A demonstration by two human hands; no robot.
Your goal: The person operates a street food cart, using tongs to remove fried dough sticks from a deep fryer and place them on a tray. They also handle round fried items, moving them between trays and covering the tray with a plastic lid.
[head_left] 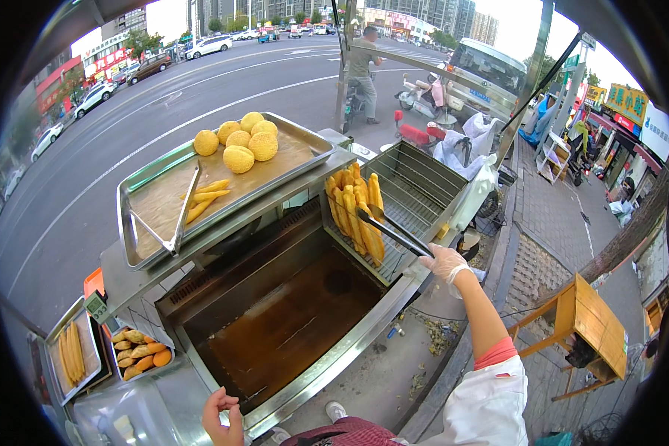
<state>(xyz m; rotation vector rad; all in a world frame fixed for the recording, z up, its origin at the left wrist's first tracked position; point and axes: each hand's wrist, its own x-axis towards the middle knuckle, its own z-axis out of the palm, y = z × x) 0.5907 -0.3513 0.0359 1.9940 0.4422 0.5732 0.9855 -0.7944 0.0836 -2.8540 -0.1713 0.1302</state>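
Observation:
My right hand, in a clear plastic glove, grips a pair of metal tongs. The jaws of the tongs reach into a row of fried dough sticks standing on end in a wire draining rack. Whether the jaws pinch a stick is unclear. To the left of the rack lies a fryer vat of dark oil. My left hand is bare, near the vat's front left corner, its fingers loosely curled and holding nothing visible.
Behind the vat, a metal tray bears several sesame balls, small dough sticks and a second pair of tongs. At left are trays of dough sticks and browned pieces. A wooden table stands right.

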